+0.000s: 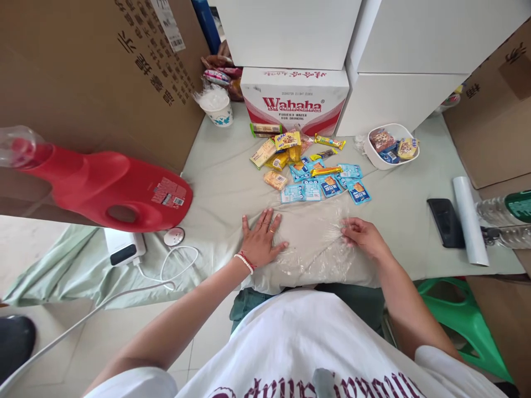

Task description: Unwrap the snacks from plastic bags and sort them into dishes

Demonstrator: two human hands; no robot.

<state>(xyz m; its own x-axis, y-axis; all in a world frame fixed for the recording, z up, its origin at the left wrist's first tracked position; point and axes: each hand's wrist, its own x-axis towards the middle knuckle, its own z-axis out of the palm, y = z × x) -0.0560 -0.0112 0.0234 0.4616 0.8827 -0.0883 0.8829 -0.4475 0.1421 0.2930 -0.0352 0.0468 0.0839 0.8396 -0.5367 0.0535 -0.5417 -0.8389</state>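
A clear plastic bag [315, 243] lies flat on the cloth-covered table in front of me. My left hand [262, 237] rests palm down at its left edge, fingers spread. At the bag's right edge, my right hand [363, 236] pinches the crinkled film between thumb and fingers. Just beyond the bag is a loose pile of wrapped snacks: blue packets [331, 186], a yellow biscuit packet [287, 140], a cream-coloured packet [263, 153] and thin yellow bars [329, 142]. A white plastic tub [388, 163] to the right of the pile holds several more packets.
A big red jug [136, 188] and a white power bank [123, 246] with a cable are at left. A Wahaha carton [294, 102] and paper cup [219, 113] stand behind. At right are a black phone [446, 223], a white roll [470, 221], bottles and a green stool [468, 320].
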